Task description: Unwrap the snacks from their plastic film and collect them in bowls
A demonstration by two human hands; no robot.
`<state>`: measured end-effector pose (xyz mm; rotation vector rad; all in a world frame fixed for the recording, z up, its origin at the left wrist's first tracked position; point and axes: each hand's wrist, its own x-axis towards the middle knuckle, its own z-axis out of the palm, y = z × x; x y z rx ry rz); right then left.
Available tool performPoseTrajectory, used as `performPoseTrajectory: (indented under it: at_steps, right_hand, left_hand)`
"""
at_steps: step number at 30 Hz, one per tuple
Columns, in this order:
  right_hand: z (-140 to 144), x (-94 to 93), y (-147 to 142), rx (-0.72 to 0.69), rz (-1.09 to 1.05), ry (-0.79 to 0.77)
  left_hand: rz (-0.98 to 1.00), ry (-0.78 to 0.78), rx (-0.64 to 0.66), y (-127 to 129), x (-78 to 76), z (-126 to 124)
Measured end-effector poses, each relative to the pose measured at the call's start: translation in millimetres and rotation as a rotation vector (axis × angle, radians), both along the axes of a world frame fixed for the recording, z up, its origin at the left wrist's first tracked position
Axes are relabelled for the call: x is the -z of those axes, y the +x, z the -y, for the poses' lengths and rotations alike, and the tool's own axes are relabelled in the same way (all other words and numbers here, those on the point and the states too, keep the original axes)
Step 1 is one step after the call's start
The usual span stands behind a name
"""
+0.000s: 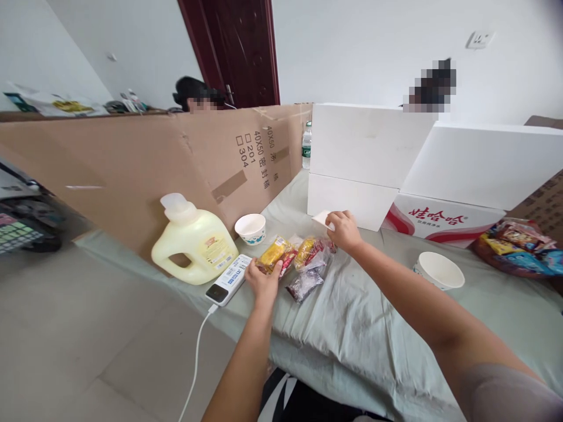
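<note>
My left hand (263, 282) is closed around a yellow and red snack packet (273, 251), with the thumb on its near side. Beside it on the cloth lie another yellow and red packet (305, 252) and a dark, shiny plastic-wrapped packet (305, 285). Farther right, my right hand (345, 230) pinches a small white piece (323, 219), flat-looking, whose kind I cannot make out. It is held just beyond the packets, in front of the white boxes. Left of the packets are a white power bank (229, 281) with a cable and a paper bowl (254, 238).
A pale yellow detergent jug (211, 243) stands at the left by a cardboard partition (197, 152). White boxes (356, 146) form a wall at the back, near a water bottle (307, 146). Right are another paper bowl (440, 272) and a basket of snacks (519, 249). Two people are behind the partitions.
</note>
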<state>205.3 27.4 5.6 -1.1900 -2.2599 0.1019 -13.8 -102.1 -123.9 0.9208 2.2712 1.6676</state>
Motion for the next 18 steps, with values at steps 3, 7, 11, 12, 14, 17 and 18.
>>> performPoseTrajectory:
  at_steps: [3, 7, 11, 12, 14, 17, 18]
  right_hand:
    - [-8, 2.2, 18, 0.079, -0.040, -0.003]
    - [-13, 3.7, 38, 0.140, -0.119, -0.022]
    - [-11, 17.1, 77, 0.333, -0.314, -0.072]
    - [-9, 24.2, 90, 0.420, -0.384, -0.100]
    - [-4, 42.5, 119, 0.595, -0.517, -0.185]
    - [7, 72.2, 153, 0.739, -0.661, -0.348]
    - [11, 80.4, 161, 0.738, -0.704, -0.408]
  left_hand:
    - [-0.193, 0.006, -0.013, 2, -6.3, 3]
    - [-0.290, -0.079, 0.063, 7, -9.7, 7]
    - [-0.326, -0.180, 0.087, 11, -9.5, 14]
    - [-0.340, -0.198, 0.079, 13, -9.7, 17]
    - [-0.381, -0.220, 0.057, 18, -11.4, 23]
    - [-0.478, -0.178, 0.050, 32, -20.4, 28]
    - [-0.512, -0.143, 0.058, 38, -25.0, 30]
